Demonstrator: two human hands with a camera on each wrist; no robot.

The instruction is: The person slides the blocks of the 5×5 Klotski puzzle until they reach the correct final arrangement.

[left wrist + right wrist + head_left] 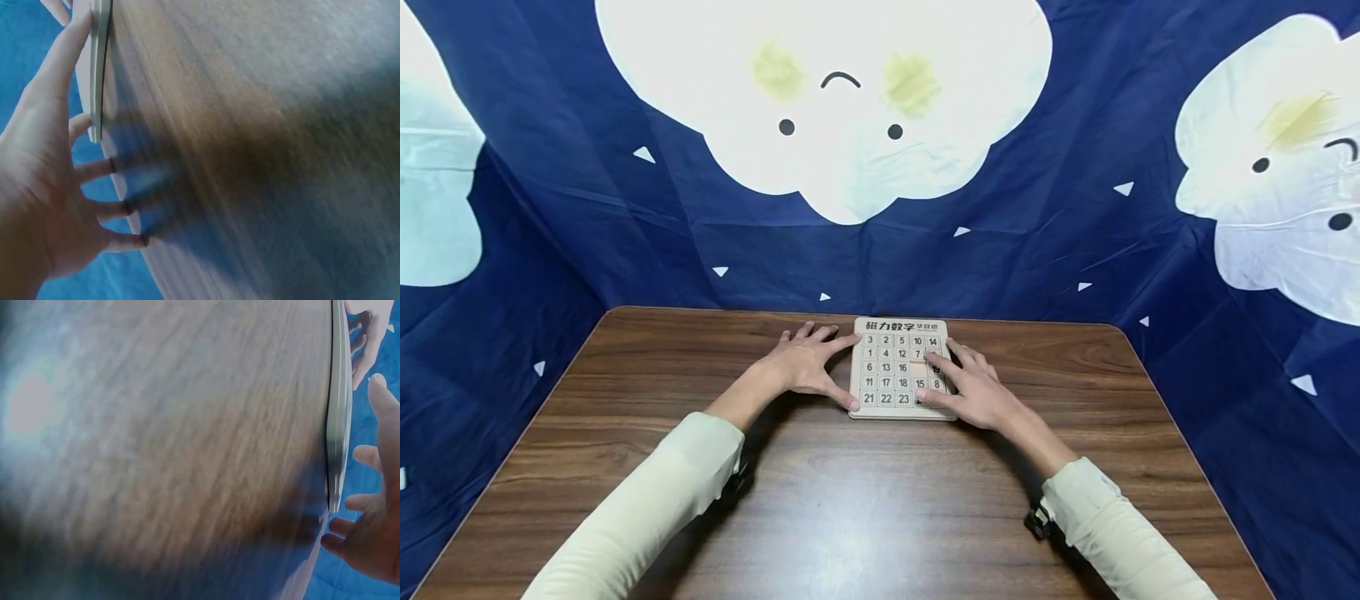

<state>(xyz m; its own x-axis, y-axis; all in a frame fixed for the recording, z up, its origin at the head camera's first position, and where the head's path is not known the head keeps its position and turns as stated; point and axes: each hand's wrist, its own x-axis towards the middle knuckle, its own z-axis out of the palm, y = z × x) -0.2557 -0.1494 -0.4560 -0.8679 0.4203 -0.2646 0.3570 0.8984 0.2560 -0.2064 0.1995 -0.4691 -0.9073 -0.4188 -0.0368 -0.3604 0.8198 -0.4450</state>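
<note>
A pale number sliding puzzle (895, 414) lies flat at the far side of the table, dark Chinese characters along its top. Its square tiles carry black numbers, and one slot right of tile 16 (902, 367) shows no tile. My left hand (801, 365) is spread at the puzzle's left side, with thumb and index finger touching that edge. Over the right-hand columns lies my right hand (981, 392), index finger near tile 7 (917, 353) and thumb at the bottom row, covering some tiles. In the left wrist view, the left thumb (65, 53) runs along the puzzle's edge.
The brown wood-grain table (850, 500) reflects a bright glare near its front. Behind and beside it hangs a dark blue cloth (655, 250) printed with white clouds. A small black device (1037, 523) sits at the right cuff.
</note>
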